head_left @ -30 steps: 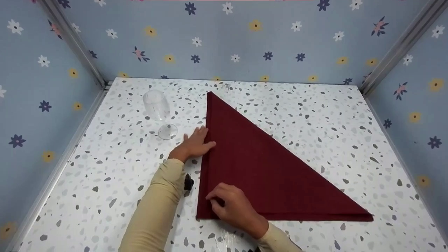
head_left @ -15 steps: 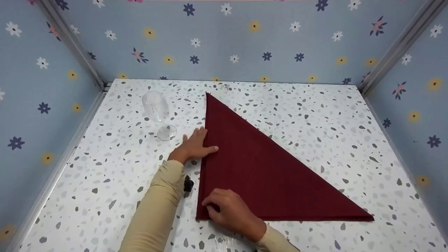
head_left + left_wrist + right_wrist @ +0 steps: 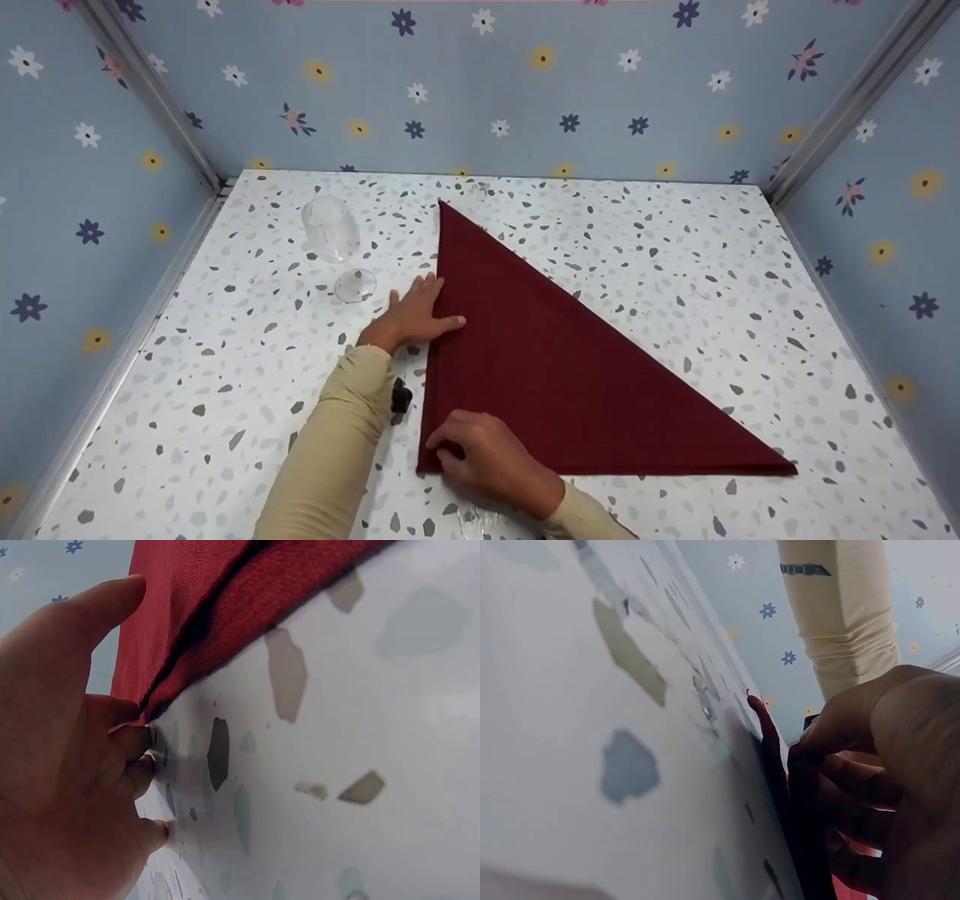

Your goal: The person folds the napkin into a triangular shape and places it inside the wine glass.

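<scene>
A dark red cloth napkin (image 3: 547, 352), folded into a large triangle, lies on the table with its square corner at the near left. Near that corner my right hand (image 3: 491, 457) pinches the upper layer between thumb and curled fingers; the right wrist view shows the napkin's edge (image 3: 806, 817) caught there, a little above the layer below. My left hand (image 3: 416, 315) rests at the middle of the left edge, fingers straight and spread, thumb over the fabric. From the left wrist, the left hand (image 3: 67, 735) shows fingertips right at the layered edge.
A clear stemmed glass (image 3: 331, 229) stands beyond my left hand, at the left back. Speckled white tabletop (image 3: 187, 360) surrounds the napkin. Flower-patterned walls (image 3: 480, 90) rise at the back and sides. Clear tape (image 3: 480, 517) sticks near the front edge.
My right hand has drawn the napkin's upper layer slightly left and toward me, so its edges now nearly cover the lower layer's. The left thumb has shifted slightly toward me.
</scene>
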Action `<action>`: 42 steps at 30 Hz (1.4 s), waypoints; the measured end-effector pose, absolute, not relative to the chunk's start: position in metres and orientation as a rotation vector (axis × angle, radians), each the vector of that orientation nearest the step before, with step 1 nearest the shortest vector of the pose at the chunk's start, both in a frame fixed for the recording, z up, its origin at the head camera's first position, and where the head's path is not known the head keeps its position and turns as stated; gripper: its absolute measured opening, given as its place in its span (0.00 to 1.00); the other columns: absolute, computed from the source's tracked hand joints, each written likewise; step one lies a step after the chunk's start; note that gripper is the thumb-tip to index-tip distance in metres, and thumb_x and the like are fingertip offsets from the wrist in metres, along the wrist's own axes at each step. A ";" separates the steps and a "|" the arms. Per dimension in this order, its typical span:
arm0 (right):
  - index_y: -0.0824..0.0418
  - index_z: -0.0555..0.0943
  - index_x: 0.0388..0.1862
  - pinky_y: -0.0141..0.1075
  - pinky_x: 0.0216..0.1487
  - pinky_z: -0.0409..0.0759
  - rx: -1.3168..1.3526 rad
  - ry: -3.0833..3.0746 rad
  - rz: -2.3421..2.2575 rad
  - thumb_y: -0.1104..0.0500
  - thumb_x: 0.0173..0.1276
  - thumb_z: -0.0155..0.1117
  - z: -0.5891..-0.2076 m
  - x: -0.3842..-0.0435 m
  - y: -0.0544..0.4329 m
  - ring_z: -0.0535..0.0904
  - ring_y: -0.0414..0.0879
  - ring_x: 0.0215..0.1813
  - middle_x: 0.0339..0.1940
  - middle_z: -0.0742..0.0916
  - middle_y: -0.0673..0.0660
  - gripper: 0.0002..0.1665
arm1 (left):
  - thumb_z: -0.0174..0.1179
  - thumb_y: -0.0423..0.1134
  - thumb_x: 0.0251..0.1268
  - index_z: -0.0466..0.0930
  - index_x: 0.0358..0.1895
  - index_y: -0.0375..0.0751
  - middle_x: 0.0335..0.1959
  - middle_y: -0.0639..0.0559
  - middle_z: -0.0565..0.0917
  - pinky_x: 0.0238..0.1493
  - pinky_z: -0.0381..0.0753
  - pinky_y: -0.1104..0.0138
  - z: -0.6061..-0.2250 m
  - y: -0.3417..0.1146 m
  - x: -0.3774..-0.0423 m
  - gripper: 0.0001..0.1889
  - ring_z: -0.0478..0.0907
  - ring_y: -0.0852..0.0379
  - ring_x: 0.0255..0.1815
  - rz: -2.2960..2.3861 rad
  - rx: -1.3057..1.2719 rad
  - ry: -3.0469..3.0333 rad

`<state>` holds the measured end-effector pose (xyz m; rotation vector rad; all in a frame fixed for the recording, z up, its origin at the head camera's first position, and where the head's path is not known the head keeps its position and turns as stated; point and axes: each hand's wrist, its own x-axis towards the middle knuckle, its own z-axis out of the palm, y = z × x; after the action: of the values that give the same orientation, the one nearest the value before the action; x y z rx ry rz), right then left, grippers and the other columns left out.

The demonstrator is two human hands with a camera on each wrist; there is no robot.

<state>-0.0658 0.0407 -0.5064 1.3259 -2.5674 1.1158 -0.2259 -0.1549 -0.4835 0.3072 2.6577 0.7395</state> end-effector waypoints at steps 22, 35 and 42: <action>0.50 0.90 0.38 0.27 0.37 0.64 1.388 -2.776 0.960 0.62 0.61 0.69 -0.504 -0.060 0.035 0.70 0.32 0.35 0.33 0.78 0.41 0.09 | 0.51 0.63 0.72 0.50 0.81 0.45 0.82 0.39 0.39 0.74 0.30 0.38 -0.485 -0.157 -0.226 0.43 0.31 0.41 0.81 0.661 0.370 2.665; 0.52 0.89 0.32 0.27 0.36 0.67 1.422 -2.678 0.994 0.66 0.57 0.68 -0.506 -0.060 0.033 0.73 0.31 0.33 0.31 0.81 0.41 0.09 | 0.52 0.63 0.71 0.49 0.81 0.45 0.82 0.39 0.39 0.73 0.30 0.37 -0.486 -0.156 -0.226 0.44 0.31 0.40 0.81 0.672 0.377 2.670; 0.49 0.88 0.33 0.29 0.37 0.65 1.419 -2.752 0.919 0.57 0.60 0.72 -0.504 -0.058 0.033 0.69 0.31 0.33 0.31 0.77 0.39 0.03 | 0.53 0.63 0.70 0.50 0.81 0.44 0.81 0.37 0.39 0.73 0.31 0.37 -0.487 -0.156 -0.227 0.44 0.31 0.39 0.81 0.650 0.391 2.672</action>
<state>-0.0576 0.0331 -0.5044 1.4193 -2.7518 0.9187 -0.2267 -0.1563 -0.4869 0.3914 2.6720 0.6498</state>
